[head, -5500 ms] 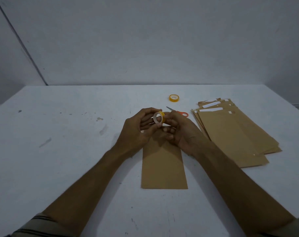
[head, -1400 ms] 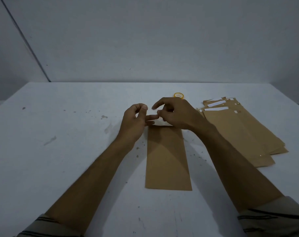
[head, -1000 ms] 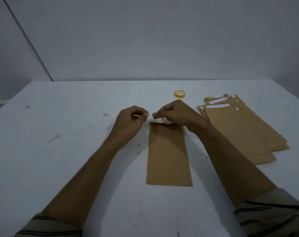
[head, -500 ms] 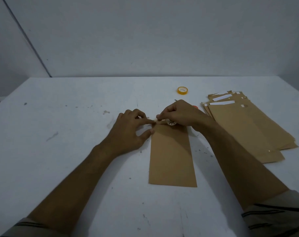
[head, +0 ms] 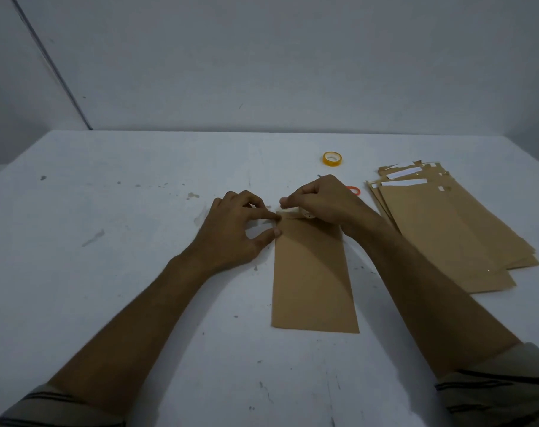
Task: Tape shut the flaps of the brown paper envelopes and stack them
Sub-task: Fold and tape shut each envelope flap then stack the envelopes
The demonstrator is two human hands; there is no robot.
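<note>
Hands (head: 231, 232) (head: 320, 200), tape (head: 306, 214); envelope (head: 314, 272) lengthwise, flap (head: 288, 215) away

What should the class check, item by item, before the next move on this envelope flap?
1. Envelope flat on the table: ok.
2. Left hand pressing the left corner of the flap: ok.
3. Right hand gripping the tape roll at the flap: ok.
4. Tape spanning the whole flap: cannot tell, hands hide it.
5. Scissors near, beyond the right hand: ok.
</note>
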